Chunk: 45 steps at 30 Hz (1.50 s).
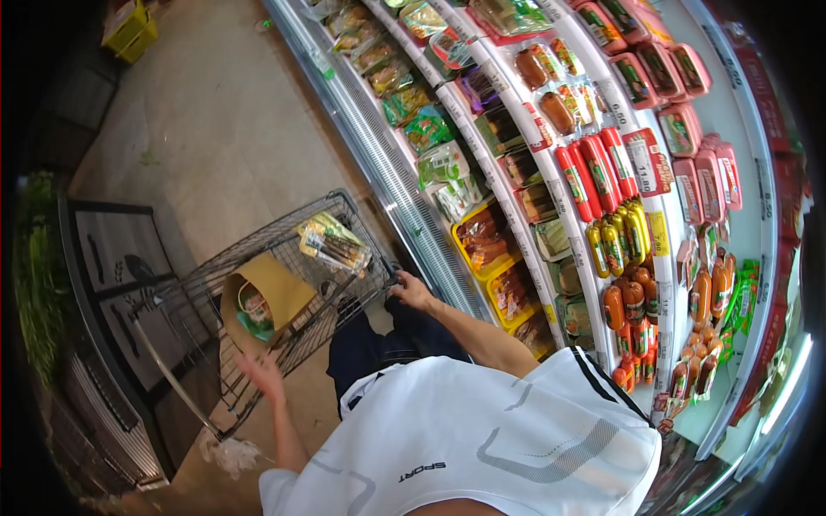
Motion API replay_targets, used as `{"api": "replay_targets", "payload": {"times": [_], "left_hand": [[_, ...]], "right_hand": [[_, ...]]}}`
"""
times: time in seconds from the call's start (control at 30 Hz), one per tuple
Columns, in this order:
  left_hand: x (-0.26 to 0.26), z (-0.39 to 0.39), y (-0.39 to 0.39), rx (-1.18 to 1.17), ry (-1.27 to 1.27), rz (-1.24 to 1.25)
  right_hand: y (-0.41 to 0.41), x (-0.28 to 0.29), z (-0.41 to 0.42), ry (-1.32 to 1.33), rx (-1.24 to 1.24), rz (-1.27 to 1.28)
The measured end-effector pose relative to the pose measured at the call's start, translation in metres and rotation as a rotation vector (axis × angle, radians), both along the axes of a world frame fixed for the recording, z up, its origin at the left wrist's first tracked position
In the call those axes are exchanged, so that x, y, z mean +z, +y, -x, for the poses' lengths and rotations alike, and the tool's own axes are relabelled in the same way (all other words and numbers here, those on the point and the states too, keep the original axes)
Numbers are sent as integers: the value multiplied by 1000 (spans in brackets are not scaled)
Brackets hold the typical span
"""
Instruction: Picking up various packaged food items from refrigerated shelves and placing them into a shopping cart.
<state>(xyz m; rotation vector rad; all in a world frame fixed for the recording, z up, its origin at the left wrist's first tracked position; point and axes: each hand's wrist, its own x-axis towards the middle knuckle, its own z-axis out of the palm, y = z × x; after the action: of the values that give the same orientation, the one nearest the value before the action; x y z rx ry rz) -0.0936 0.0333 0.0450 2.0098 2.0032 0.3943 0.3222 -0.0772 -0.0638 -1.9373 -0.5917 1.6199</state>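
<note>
A wire shopping cart (231,253) stands in front of me, its handle bar at the left. My right hand (413,290) holds the cart's rim at the near right corner. My left hand (259,374) is beside the open end of a brown paper bag (284,290) in the cart, fingers apart and holding nothing; whether they touch the bag is unclear. Inside the bag are a round container and something green, partly hidden. Clear plastic packs of food (334,248) lie at the cart's far right end.
An open refrigerated display case (393,187) runs along the right, its shelves stocked with packaged sausages (600,171) and other packs. At the left is a dark cabinet (122,245) beside leafy greens (39,277). A crumpled clear plastic bag (232,455) lies below the cart handle; yellow baskets (132,32) stand far off.
</note>
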Motion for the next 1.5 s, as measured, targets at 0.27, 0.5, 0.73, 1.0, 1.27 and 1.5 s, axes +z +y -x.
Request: {"api": "replay_targets", "payload": {"times": [0.27, 0.5, 0.73, 1.0, 1.27, 1.5], "left_hand": [[62, 155, 0, 489, 474, -108], [84, 165, 9, 524, 612, 204], [57, 174, 29, 514, 603, 225], [85, 169, 38, 594, 481, 393], [89, 158, 85, 522, 511, 329], [89, 154, 136, 414, 533, 258]], "right_hand": [[23, 20, 2, 68, -2, 97], [42, 55, 0, 334, -153, 223], [57, 18, 3, 368, -378, 135], [100, 36, 12, 240, -302, 37], [83, 34, 7, 255, -218, -4], [9, 26, -6, 166, -277, 86]]}}
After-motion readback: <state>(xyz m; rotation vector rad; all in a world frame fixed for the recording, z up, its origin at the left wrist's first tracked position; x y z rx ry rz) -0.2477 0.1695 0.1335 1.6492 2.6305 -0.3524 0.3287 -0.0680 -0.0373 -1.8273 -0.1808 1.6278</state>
